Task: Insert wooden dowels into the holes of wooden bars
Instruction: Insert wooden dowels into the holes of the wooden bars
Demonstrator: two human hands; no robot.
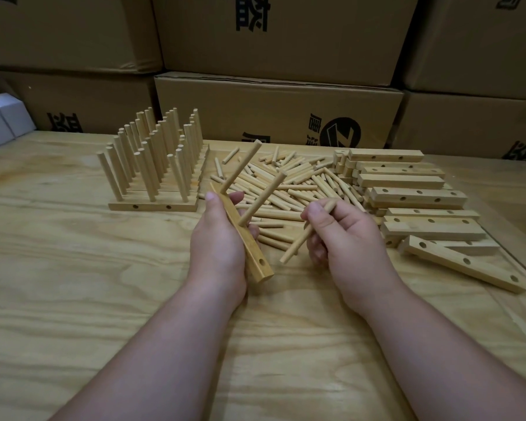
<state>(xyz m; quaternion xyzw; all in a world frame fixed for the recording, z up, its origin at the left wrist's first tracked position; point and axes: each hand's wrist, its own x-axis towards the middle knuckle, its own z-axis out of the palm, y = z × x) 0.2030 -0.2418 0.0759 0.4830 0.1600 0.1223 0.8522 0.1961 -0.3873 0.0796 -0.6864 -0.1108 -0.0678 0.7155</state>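
My left hand [217,241] grips a wooden bar [252,253] held slantwise above the table. Two dowels stand in it: the far dowel [242,165] and the middle dowel [263,197]. An empty hole [262,262] shows near the bar's near end. My right hand [345,241] pinches a loose dowel [299,240] between thumb and fingers, its lower tip a short way right of that hole. A heap of loose dowels [298,183] lies behind both hands.
Several finished bars with upright dowels [155,165] stand at the back left. A stack of empty drilled bars [413,196] lies at the right, one bar [462,262] slanting off it. Cardboard boxes [280,107] wall the back of the plywood table [73,284].
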